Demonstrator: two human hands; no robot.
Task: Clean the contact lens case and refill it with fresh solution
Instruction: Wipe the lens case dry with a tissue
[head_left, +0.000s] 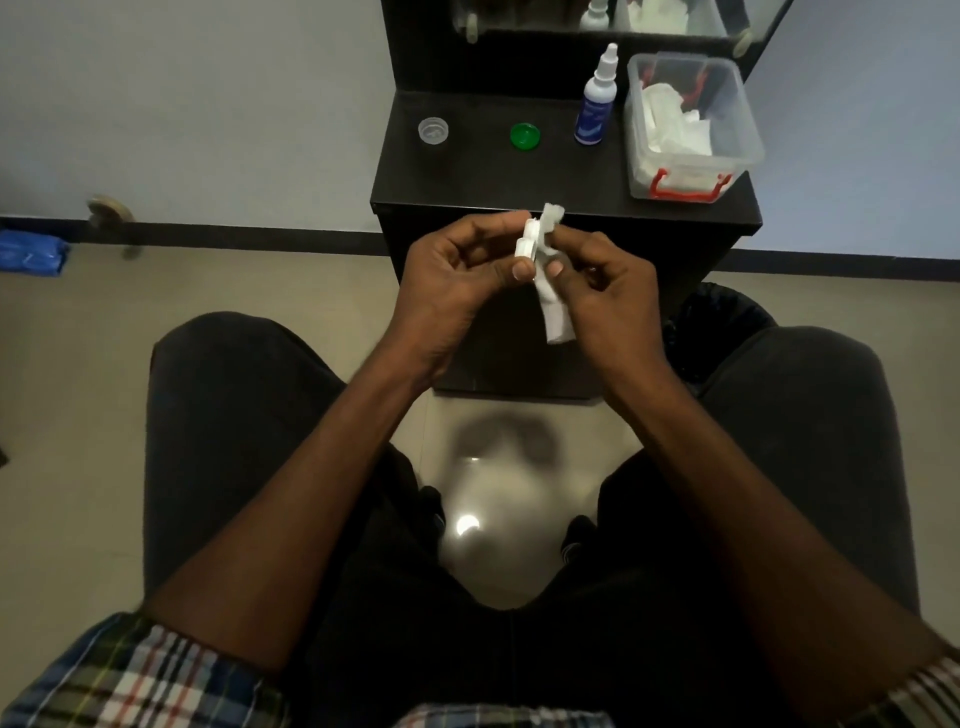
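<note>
Clear plastic screw cap sits at the left end of the black dresser top, open side up. Well to its right lies a green round cap, then a white-and-blue solution bottle standing upright with its nozzle cap on. Just beside the bottle stands a clear plastic storage box with red latches, holding white tissues.

Below the dresser's front edge, both hands meet in mid-air above the lap. Left hand grips the white contact lens case, thumb and fingers curled around it. Right hand pinches a folded white tissue against the case; the tissue's top end pokes above the fingers and its lower end hangs down between the hands.
</note>
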